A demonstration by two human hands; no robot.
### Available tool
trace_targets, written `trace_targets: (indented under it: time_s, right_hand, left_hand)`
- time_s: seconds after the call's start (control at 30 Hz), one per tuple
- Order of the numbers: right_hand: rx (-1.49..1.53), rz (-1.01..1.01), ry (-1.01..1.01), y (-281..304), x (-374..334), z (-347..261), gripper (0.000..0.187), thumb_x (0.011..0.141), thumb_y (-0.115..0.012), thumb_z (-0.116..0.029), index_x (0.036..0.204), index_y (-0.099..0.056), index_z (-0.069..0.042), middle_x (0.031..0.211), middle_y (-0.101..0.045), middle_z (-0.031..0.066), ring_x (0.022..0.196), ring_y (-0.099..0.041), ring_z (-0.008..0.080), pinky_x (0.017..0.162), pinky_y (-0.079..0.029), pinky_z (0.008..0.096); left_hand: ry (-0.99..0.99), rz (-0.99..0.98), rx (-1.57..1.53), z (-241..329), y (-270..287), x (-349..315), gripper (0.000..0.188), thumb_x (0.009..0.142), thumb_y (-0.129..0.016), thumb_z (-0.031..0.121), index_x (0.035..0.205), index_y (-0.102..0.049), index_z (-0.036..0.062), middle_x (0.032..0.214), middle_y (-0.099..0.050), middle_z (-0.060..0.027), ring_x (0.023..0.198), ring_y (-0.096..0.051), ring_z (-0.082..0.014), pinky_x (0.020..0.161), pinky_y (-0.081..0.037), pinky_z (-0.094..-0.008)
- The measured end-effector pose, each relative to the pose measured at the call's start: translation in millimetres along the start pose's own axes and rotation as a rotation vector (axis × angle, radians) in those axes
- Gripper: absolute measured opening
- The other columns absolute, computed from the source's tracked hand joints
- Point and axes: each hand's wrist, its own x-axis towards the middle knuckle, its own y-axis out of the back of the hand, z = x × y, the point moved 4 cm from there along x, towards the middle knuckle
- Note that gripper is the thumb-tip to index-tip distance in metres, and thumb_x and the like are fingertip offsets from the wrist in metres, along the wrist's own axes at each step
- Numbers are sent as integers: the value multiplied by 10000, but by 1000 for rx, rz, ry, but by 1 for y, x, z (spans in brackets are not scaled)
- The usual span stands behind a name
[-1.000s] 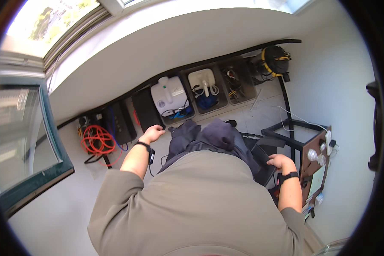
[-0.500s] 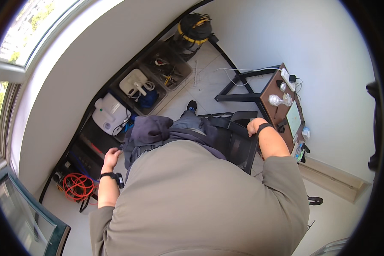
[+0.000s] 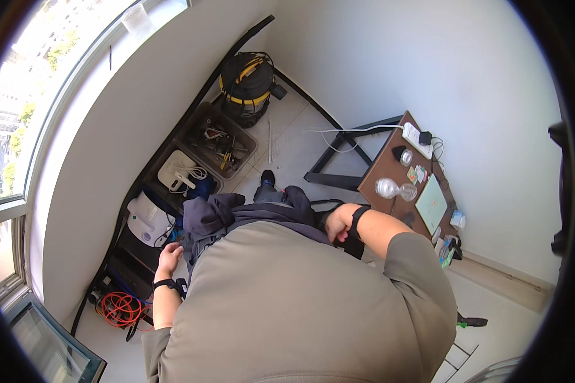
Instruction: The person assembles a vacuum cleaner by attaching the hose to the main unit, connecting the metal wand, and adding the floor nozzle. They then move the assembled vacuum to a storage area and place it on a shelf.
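My left hand (image 3: 169, 256) hangs beside my left hip, fingers loosely bent and partly apart, with nothing visible in it. Next to it is the dark grey garment (image 3: 209, 214) bunched around my waist. My right hand (image 3: 340, 225) is at my right hip, its fingers curled downward against a black object (image 3: 351, 246) that my arm and body mostly hide. What those fingers hold, if anything, I cannot make out. Each wrist wears a black band. One dark shoe (image 3: 268, 178) shows on the tiled floor ahead.
Ahead stands a black-and-yellow canister vacuum (image 3: 246, 83). Along the left wall are a tool bin (image 3: 252, 137), a white appliance (image 3: 148, 217) and a coiled red cable (image 3: 120, 309). A brown table (image 3: 390, 163) on the right carries a power strip (image 3: 416, 137) and a laptop (image 3: 431, 203). An open window sash (image 3: 51, 338) juts in.
My right hand has moved left, in toward my hip, away from the outer edge of the black object. Most of that object is now hidden. My view has shifted, and my left hand sits slightly lower.
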Motion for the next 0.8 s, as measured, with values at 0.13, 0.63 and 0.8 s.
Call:
trace_targets:
  time_s: [0.13,0.63,0.8]
  right_hand:
    - [254,471,235,88,-4,15,307,814,-631,-357,867,-675,-58,701,-657,35,650,-613,145,564,-469,317]
    - [298,1311,311,302,-174,-23,646,760,-712,-366,1257,-501,-11,1135,-603,205,1063,-576,310,901,-458,382]
    - [554,1237,527,413,-196,-34,745,762,-733,-280,1310,-404,102,812,-627,93,637,-548,132,572,-457,272]
  left_hand:
    - [-144,51,113,65,-17,0,386,844,-648,187,1168,-569,-7,1022,-641,-101,858,-594,-160,754,-479,-281]
    - [-197,62,353,85,-49,69,400,787,-681,272,1088,-630,13,1070,-654,-155,1018,-613,-265,897,-466,-329]
    - [-48,190,-112,79,-77,91,356,797,-676,226,1063,-624,-5,966,-664,-122,861,-622,-195,784,-492,-306]
